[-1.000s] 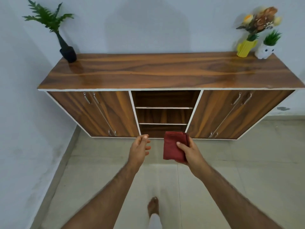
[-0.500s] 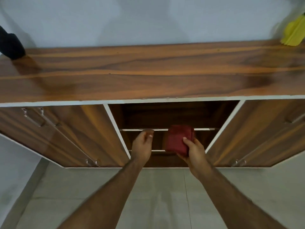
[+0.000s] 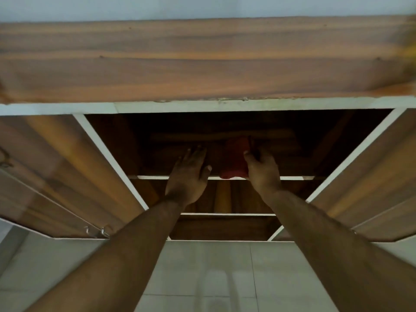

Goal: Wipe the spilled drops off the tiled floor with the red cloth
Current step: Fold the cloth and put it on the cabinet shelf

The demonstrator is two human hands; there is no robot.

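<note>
The folded red cloth (image 3: 234,159) is inside the top open compartment of the wooden cabinet (image 3: 202,61), resting at the front edge of the upper shelf (image 3: 290,178). My right hand (image 3: 262,170) grips its right side, thumb on top. My left hand (image 3: 188,174) lies flat over the shelf edge just left of the cloth, fingers spread, holding nothing. The tiled floor (image 3: 202,271) shows below the cabinet; I see no drops on it in this blurred view.
Closed cabinet doors stand on the left (image 3: 56,172) and right (image 3: 369,176) of the open middle bay. A second shelf (image 3: 227,214) sits lower. A pale wall (image 3: 202,6) runs behind the cabinet top.
I have come closer to the cabinet. Both hands went from above the floor into the top compartment, the right one carrying the red cloth onto the upper shelf. My left hand opened flat.
</note>
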